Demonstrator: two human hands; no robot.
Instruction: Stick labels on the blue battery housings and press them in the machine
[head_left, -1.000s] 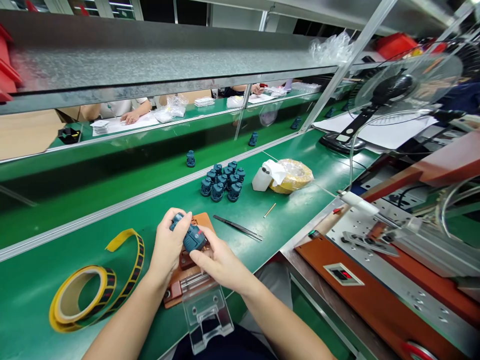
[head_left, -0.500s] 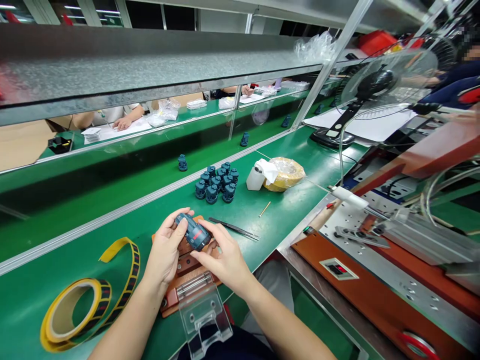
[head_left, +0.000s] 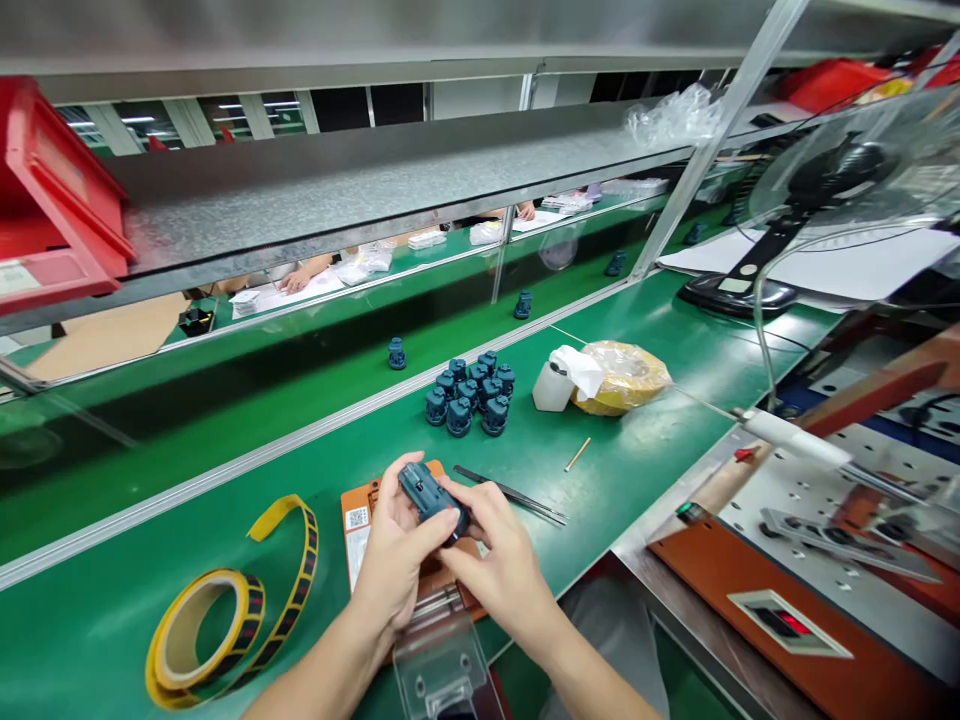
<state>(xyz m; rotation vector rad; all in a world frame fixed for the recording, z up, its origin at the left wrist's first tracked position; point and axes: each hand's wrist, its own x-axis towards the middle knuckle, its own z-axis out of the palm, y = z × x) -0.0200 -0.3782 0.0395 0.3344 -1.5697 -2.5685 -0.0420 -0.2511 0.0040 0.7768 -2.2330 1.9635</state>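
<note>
A dark blue battery pack (head_left: pixel 426 492) is held between my two hands, tilted, above an orange-brown fixture (head_left: pixel 352 512). My left hand (head_left: pixel 394 565) grips it from the left, its thumb pressed across the near end of the upper face. At the other end, the fingers and thumb of my right hand (head_left: pixel 501 550) close around the pack. Below my hands the fixture's clear plastic flap (head_left: pixel 442 665) hangs toward me. A roll of yellow label tape (head_left: pixel 169 640) stands to the left, its loose strip curling upward. Black tweezers (head_left: pixel 517 495) lie just beyond my right hand.
Several similar battery packs (head_left: pixel 459 415) stand grouped ahead, with others along the green channel behind. A white bottle (head_left: pixel 551 388), a wrapped yellow roll (head_left: pixel 619 375) and a small stick (head_left: pixel 577 455) lie right. A machine (head_left: pixel 787 620) and fan (head_left: pixel 832 180) border the right side.
The view has swung, so the bench appears lower and farther right. The pack has been turned in my hands; my left thumb has moved onto its face, and the red lettering no longer shows.
</note>
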